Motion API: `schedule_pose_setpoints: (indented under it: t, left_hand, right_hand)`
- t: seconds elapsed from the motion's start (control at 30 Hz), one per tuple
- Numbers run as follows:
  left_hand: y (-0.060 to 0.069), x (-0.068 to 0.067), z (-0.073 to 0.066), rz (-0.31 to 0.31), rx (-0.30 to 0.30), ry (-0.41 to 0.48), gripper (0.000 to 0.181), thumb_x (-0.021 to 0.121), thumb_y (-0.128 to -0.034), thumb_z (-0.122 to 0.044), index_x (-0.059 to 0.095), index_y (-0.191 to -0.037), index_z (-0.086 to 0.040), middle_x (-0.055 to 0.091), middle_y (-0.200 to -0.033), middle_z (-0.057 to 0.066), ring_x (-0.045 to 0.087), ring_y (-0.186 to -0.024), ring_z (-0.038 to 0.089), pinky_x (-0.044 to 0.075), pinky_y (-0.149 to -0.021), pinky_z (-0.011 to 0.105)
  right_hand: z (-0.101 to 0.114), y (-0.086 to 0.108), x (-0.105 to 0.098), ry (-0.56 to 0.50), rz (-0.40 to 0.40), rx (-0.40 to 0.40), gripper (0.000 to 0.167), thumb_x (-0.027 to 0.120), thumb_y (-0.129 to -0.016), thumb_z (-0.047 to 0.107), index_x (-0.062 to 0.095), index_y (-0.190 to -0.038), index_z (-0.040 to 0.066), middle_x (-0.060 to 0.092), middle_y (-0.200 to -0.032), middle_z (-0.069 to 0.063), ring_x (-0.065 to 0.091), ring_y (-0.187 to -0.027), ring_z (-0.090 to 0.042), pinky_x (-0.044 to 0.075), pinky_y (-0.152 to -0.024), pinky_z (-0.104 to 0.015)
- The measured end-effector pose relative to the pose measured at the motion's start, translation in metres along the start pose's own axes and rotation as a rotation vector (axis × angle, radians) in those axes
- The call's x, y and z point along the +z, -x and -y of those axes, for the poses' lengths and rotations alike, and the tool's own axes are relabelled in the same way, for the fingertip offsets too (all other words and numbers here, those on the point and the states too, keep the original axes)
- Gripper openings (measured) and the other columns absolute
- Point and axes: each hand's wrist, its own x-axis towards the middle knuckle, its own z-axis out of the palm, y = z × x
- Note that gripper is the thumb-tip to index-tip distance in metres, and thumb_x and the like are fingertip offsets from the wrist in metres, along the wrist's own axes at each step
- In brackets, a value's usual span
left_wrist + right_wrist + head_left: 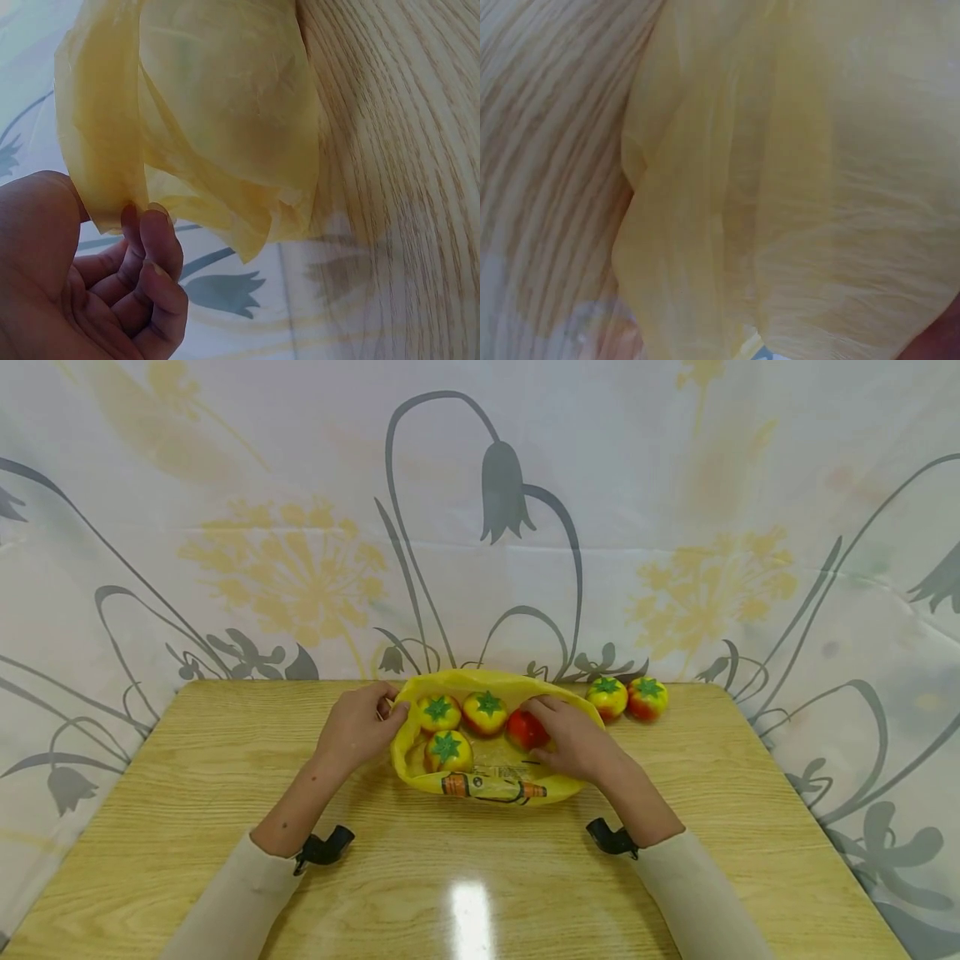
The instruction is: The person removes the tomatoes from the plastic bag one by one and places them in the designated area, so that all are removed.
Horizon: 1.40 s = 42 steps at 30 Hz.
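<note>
My right hand [573, 739] reaches in over the right side of the bag, its fingers curled across the top of a glossy, round red fruit [527, 729] and the thumb at its near side, so I hold it with a narrow, rounded grasp. How firmly, I cannot tell; the right wrist view shows mostly yellow film, with a sliver of skin at lower right. The fruit lies just under my fingers, on their left, inside the right half of the bag.

My left hand [358, 727] pinches the left end of the rim of the crinkly, thin yellow plastic bag [487, 682], which sits at the centre of the frame, its mouth open upward and its long axis running left to right between my two hands.

Left of the red fruit, inside the bag and nearer my left hand, are three round yellow-and-red fruits with green star-shaped tops: one at the back left [439, 713], one at the back middle [485, 713] and one at the front left [448, 752].

The relation that matters, I judge, is at the right end: two more such fruits, the nearer one [607, 698] and the farther one [647, 699], lie outside the bag, right of centre in the frame, beyond and to the right of my right hand, which is much the closer of the two. They rest near the back edge of the pale wood-grain table [187, 860].
</note>
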Motion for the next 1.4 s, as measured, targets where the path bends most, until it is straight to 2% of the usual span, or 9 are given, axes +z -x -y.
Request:
schedule_pose_setpoints:
  t: [0.5,0.77,1.07,1.4]
  left_hand:
    - [0.000,-0.002,-0.002,-0.001,-0.010,0.003,0.027,0.065,-0.1034,-0.023,0.075,-0.117,-0.001,0.066,-0.078,0.006,0.045,-0.053,0.017,0.041,-0.054,0.032]
    - [0.001,-0.002,-0.001,-0.009,-0.014,-0.001,0.027,0.066,-0.1032,-0.021,0.075,-0.118,0.000,0.068,-0.080,0.007,0.050,-0.058,0.017,0.043,-0.058,0.033]
    - [0.000,-0.002,0.000,-0.013,-0.014,-0.010,0.028,0.067,-0.1030,-0.021,0.075,-0.118,0.001,0.068,-0.081,0.007,0.052,-0.060,0.017,0.045,-0.060,0.034]
    - [0.000,-0.002,0.000,-0.016,0.000,-0.003,0.028,0.066,-0.1037,-0.021,0.075,-0.119,0.002,0.069,-0.081,0.007,0.052,-0.059,0.016,0.044,-0.059,0.034]
  right_hand:
    - [-0.002,0.000,0.003,0.035,-0.046,-0.051,0.058,0.085,-0.087,0.006,0.063,-0.141,0.002,0.063,-0.136,-0.015,0.065,-0.120,-0.035,0.052,-0.106,-0.050]
    - [0.001,0.002,-0.005,0.008,-0.048,-0.043,0.057,0.086,-0.088,0.008,0.064,-0.140,0.003,0.063,-0.137,-0.015,0.064,-0.122,-0.036,0.051,-0.107,-0.051]
    - [0.004,0.005,-0.018,-0.022,-0.090,-0.059,0.057,0.087,-0.087,0.007,0.064,-0.139,0.002,0.063,-0.137,-0.015,0.064,-0.121,-0.036,0.054,-0.103,-0.050]
    - [0.001,0.012,-0.035,-0.058,-0.082,0.018,0.061,0.085,-0.091,0.012,0.060,-0.145,0.004,0.058,-0.147,-0.017,0.062,-0.128,-0.039,0.053,-0.105,-0.053]
